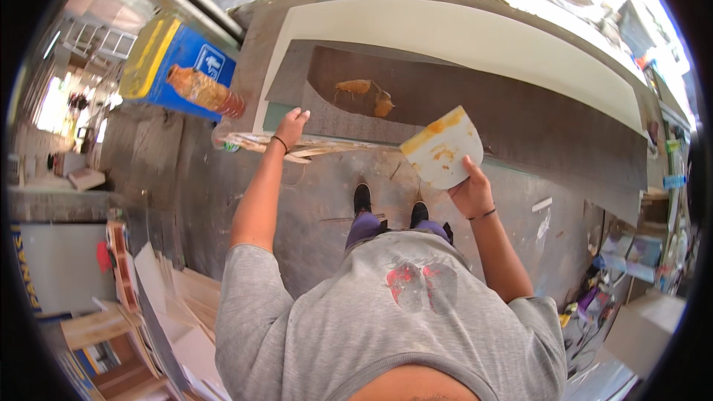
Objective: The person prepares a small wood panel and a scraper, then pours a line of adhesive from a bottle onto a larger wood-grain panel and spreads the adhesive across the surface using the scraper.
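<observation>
My right hand (472, 191) grips a white, round-ended flat spreader (449, 154), its straight edge smeared with yellow-orange glue. The spreader is over the near edge of a long dark brown sheet (505, 115) on the workbench. Two amber blobs of glue (353, 86) lie on that sheet, with thin trails between them. My left hand (290, 128) is closed at the sheet's near left corner, beside a grey-green strip; what its fingers hold, if anything, is hidden. A plastic bottle with amber contents (204, 91) stands farther left.
A cream board (445, 22) lies behind the dark sheet. Left of the bench is a blue bin with a yellow lid (167, 63). Wooden strips (327, 147) run under the bench's front edge. Leaning boards (182, 304) are behind me at left; clutter and cables (594, 297) at right.
</observation>
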Demonstrator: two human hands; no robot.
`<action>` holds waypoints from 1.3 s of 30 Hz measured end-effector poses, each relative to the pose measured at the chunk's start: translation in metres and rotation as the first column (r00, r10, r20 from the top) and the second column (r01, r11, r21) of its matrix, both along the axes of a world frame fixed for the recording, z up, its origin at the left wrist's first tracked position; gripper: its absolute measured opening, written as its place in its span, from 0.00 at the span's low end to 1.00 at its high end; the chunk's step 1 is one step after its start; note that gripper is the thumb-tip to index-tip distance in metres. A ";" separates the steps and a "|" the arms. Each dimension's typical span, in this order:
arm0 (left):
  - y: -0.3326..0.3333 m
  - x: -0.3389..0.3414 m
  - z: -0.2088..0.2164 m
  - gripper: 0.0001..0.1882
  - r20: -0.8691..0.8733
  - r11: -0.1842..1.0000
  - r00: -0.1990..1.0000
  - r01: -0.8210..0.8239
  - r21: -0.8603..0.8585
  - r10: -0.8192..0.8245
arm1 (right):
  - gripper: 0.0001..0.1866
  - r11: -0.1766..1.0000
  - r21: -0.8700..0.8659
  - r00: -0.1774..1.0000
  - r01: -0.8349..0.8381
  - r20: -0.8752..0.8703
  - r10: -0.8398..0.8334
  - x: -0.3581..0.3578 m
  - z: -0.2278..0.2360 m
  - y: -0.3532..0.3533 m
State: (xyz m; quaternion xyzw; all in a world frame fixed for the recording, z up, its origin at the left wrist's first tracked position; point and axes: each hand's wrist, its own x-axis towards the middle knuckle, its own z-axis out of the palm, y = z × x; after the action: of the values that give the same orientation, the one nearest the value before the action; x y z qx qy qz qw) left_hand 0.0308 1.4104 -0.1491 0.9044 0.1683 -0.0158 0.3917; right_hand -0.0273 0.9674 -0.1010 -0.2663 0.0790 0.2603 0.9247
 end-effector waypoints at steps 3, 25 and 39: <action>0.022 0.030 -0.010 0.25 0.003 0.973 0.973 0.231 -0.023 -0.231 | 0.29 0.995 -0.011 0.995 0.099 0.001 -0.099 0.009 0.016 0.018; 0.043 -0.055 -0.013 0.13 -0.045 0.901 0.995 0.061 -0.430 -0.089 | 0.16 0.219 -0.854 0.778 0.471 0.520 0.353 0.032 0.044 0.124; 0.099 -0.059 -0.045 0.22 -0.062 0.956 0.996 0.039 -0.291 -0.060 | 0.22 0.030 -0.661 0.253 0.750 0.328 0.910 0.063 0.041 0.221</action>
State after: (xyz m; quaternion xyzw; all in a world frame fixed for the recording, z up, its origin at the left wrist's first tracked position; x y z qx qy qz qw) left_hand -0.0284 1.5095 -0.1944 0.8401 0.1551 -0.0818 0.5134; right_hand 0.0352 1.1886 -0.0599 -0.9057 -0.3746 -0.0183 0.1977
